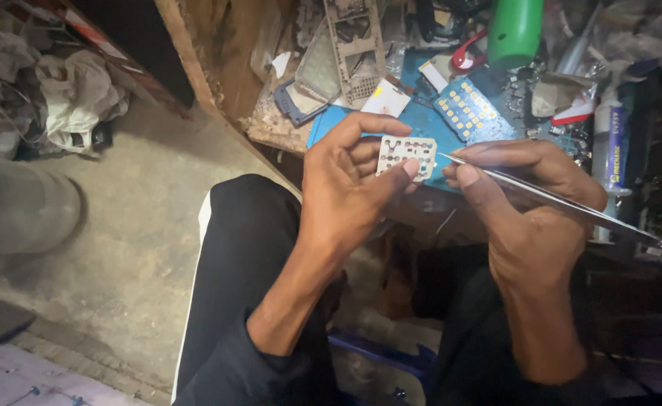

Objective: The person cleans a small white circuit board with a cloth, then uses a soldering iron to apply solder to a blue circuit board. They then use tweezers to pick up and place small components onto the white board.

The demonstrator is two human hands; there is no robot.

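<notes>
My left hand (pixel 350 180) pinches a small white keypad sheet (pixel 405 156) with rows of round holes, thumb on its lower edge and fingers behind it. My right hand (pixel 523 203) grips long metal tweezers (pixel 549 197), whose tips touch the sheet's right edge. Both hands hover over my lap, just in front of a blue work mat (pixel 421 120).
On the mat lies a blue circuit board with yellow pads (pixel 470 109). Around it sit a grey phone frame (pixel 355 46), a green bottle (pixel 515 30), a tube (pixel 614 146) and scattered small parts. A wooden bench edge (pixel 195 75) runs left; concrete floor (pixel 120 225) lies beside my dark trousers.
</notes>
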